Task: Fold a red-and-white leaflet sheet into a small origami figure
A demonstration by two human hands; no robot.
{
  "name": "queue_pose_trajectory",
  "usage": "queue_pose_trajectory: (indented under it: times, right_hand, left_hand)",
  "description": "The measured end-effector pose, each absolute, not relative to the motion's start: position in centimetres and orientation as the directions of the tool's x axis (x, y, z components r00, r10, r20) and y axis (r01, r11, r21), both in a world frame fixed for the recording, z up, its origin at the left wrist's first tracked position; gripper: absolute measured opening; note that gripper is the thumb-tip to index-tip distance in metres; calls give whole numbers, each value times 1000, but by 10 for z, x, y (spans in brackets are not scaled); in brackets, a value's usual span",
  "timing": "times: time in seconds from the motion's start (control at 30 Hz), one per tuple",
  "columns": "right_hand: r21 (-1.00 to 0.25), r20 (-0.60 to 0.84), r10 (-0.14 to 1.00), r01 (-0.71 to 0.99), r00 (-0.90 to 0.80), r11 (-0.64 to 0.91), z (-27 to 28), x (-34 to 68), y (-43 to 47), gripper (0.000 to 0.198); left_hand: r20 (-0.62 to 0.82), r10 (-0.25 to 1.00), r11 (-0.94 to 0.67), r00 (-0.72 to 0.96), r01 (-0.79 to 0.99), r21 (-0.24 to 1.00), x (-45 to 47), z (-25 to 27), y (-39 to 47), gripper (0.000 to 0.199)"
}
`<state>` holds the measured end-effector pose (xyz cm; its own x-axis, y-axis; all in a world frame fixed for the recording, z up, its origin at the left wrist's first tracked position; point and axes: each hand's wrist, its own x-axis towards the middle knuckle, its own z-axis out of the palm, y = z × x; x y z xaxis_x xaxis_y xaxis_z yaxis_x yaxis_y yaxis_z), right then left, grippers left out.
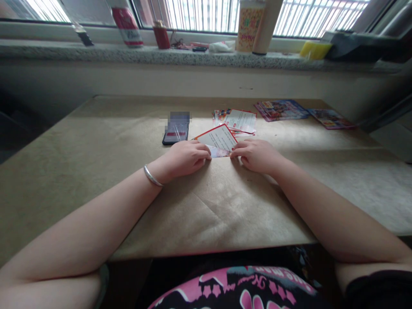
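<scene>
A printed paper sheet [216, 138] with a red border and lines of text lies at an angle on the table. Its near edge is turned over, showing a strip of pale, coloured print. At the left end of that strip, my left hand [190, 156] presses the paper with closed fingers; a silver bangle circles the wrist. My right hand [257, 155] pinches the right end, its fingertips on the fold. Just left of the sheet, a phone [175, 134] lies with its screen up.
Behind the sheet is a loose pile of similar printed papers [243, 120]. Colourful picture booklets or cards [283, 110] lie at the back right, with another stack [333, 119] beside them. A can [127, 25], a patterned cup [249, 28] and a yellow item [315, 49] stand on the windowsill.
</scene>
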<state>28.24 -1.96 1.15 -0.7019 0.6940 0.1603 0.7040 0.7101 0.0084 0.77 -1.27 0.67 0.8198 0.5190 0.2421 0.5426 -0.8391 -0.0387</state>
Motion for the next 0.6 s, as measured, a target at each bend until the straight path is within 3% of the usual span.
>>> queue_pose_trajectory:
  times: [0.37, 0.6]
  right_hand:
    - [-57, 136, 700, 700, -701, 712, 11, 298, -13, 35]
    - [-11, 128, 727, 732, -674, 681, 12, 313, -9, 34]
  left_hand:
    - [243, 563, -808, 790, 588, -41, -3, 8, -9, 29]
    - [267, 555, -814, 788, 580, -17, -9, 6, -7, 30]
